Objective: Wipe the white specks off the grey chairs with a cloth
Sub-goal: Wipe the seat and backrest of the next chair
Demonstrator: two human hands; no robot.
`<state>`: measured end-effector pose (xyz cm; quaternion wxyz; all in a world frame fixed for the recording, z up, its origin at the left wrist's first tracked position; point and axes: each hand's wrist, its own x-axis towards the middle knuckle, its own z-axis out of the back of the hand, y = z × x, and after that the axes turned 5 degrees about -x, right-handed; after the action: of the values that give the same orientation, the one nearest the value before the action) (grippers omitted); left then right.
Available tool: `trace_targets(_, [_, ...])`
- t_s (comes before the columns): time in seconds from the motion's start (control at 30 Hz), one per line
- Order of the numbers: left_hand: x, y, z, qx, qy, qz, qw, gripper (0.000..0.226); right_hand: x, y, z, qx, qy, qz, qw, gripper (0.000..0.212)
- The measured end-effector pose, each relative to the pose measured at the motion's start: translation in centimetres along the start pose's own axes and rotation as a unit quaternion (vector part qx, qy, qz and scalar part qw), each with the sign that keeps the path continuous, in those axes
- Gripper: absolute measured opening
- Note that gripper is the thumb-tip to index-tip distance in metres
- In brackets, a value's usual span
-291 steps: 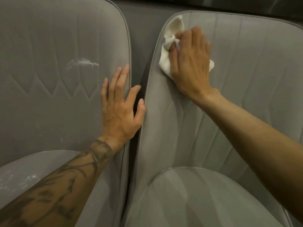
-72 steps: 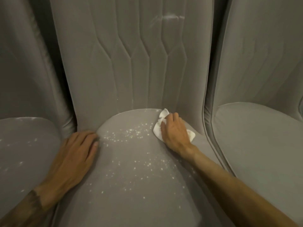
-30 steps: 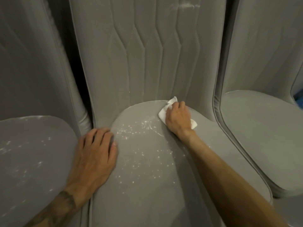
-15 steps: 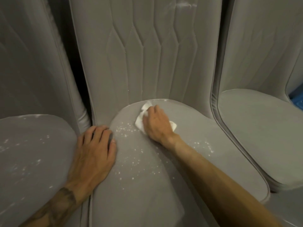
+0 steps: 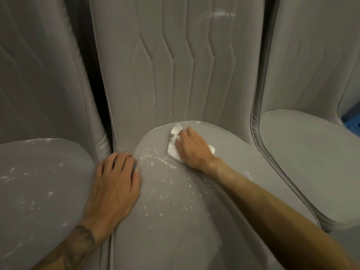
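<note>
Compared with one second earlier, our right hand (image 5: 191, 152), fingers curled over the bunched cloth (image 5: 172, 152), has shifted left along the rear edge of the middle chair (image 5: 175, 240) seat; our left hand (image 5: 115, 190) stays flat, holding nothing, on its left edge. The white specks (image 5: 161, 196) lie between both hands, with free seat surface toward the front and right.

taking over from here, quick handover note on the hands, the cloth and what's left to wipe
Right hand grips the crumpled white cloth, pressing it on the back of the middle grey chair seat.
Left hand rests flat at that seat's left edge, holding nothing.
Done: right grey chair seat shows no specks.
Left: white specks across the middle seat, a white smear high on its backrest, and specks on the left grey chair seat.
</note>
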<state>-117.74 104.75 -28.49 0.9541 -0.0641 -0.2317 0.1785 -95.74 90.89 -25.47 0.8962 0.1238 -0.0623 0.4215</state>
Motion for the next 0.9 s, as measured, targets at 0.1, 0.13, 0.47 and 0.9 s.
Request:
trace_targets(0.1, [0.1,-0.1,0.0,0.003,-0.005,0.002,1.000,0.031,1.3,-3.4,0.5,-0.051,0.002,-0.118,0.992,0.033])
trace_targets(0.13, [0.2,-0.2,0.0,0.004,-0.007,0.002,1.000,0.030,1.4,-3.0,0.3,-0.065,-0.004,-0.132,0.989,0.034])
trace_targets(0.47, [0.1,0.6,-0.9,-0.004,-0.023,-0.006,1.000,0.033,-0.1,-6.0,1.4,-0.032,0.008,-0.086,0.996,0.028])
trace_targets(0.9, [0.1,0.3,-0.7,0.005,-0.024,-0.002,1.000,0.029,-1.1,-5.5,1.6,-0.029,0.018,-0.129,0.991,0.034])
